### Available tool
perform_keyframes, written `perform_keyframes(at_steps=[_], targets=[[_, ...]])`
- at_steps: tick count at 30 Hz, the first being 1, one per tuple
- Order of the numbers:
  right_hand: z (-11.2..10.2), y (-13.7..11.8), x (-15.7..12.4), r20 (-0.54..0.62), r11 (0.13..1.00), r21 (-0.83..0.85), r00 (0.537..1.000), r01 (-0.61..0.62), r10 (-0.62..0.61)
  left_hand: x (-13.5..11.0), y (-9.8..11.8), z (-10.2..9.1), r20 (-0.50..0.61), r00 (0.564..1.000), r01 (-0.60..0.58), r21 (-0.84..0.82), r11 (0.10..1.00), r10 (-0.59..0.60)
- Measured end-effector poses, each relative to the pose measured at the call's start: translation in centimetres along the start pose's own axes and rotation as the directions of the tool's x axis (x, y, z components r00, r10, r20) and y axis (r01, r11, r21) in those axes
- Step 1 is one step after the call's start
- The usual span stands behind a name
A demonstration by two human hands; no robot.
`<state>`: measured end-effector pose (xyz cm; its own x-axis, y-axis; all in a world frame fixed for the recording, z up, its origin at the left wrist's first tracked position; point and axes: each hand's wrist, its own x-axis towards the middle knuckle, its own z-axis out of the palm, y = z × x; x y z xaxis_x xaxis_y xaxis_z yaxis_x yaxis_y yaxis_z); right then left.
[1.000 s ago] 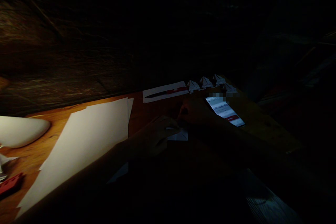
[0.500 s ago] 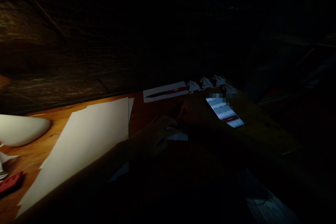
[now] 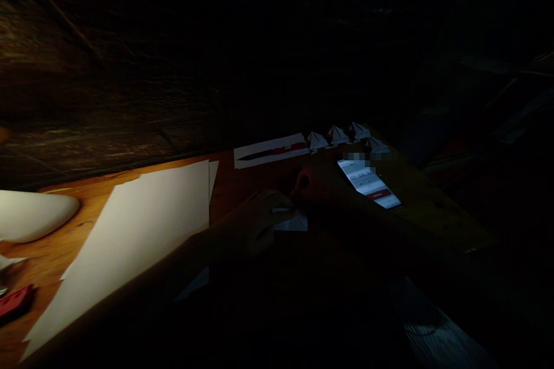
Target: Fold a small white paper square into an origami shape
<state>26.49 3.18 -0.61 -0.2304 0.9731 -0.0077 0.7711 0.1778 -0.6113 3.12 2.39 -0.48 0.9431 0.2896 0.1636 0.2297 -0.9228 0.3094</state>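
L hand [image 3: 257, 220] on small flat white paper [image 3: 296, 222], R hand [image 3: 322, 183] curled beside it; can't tell either grip. Dim light might → crooked crease.

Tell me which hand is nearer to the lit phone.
Right. The right hand is close by the left edge of the phone as pictured; the left hand is farther to the left, at the small paper, beyond the right hand.
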Motion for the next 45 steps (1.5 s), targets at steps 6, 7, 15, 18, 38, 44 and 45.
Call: perform_keyframes(at_steps=[6,7,15,18,38,44,45], targets=[[-0.05,0.35,-0.05,-0.019,0.999,0.001,0.998,0.052,-0.052,0.07,0.02,-0.13,-0.006,1.0,0.005,-0.023,1.0,-0.005],[-0.02,0.41,-0.03,-0.02,0.998,0.003,0.998,0.056,-0.056,0.07,0.04,-0.13,-0.006,1.0,0.009,-0.021,1.0,-0.009],[0.01,0.29,-0.16,-0.045,0.998,-0.008,0.997,0.064,-0.064,-0.02,-0.09,0.08,-0.02,1.0,0.014,-0.043,0.999,-0.015],[0.01,0.19,-0.15,-0.045,0.998,-0.007,0.997,0.066,-0.066,-0.15,-0.33,0.22,-0.017,1.0,0.016,-0.053,0.998,-0.017],[-0.1,0.65,0.16,-0.057,0.998,0.044,0.998,0.041,-0.039,0.08,0.32,-0.21,-0.014,0.999,0.049,0.009,0.999,-0.049],[-0.17,0.84,0.17,-0.048,0.995,0.03,0.995,0.092,-0.09,0.07,0.62,-0.51,-0.02,0.998,0.059,-0.028,0.998,-0.06],[-0.24,0.88,0.14,-0.042,0.995,0.029,0.994,0.1,-0.099,0.03,0.59,-0.47,-0.021,0.998,0.056,-0.028,0.998,-0.057]])
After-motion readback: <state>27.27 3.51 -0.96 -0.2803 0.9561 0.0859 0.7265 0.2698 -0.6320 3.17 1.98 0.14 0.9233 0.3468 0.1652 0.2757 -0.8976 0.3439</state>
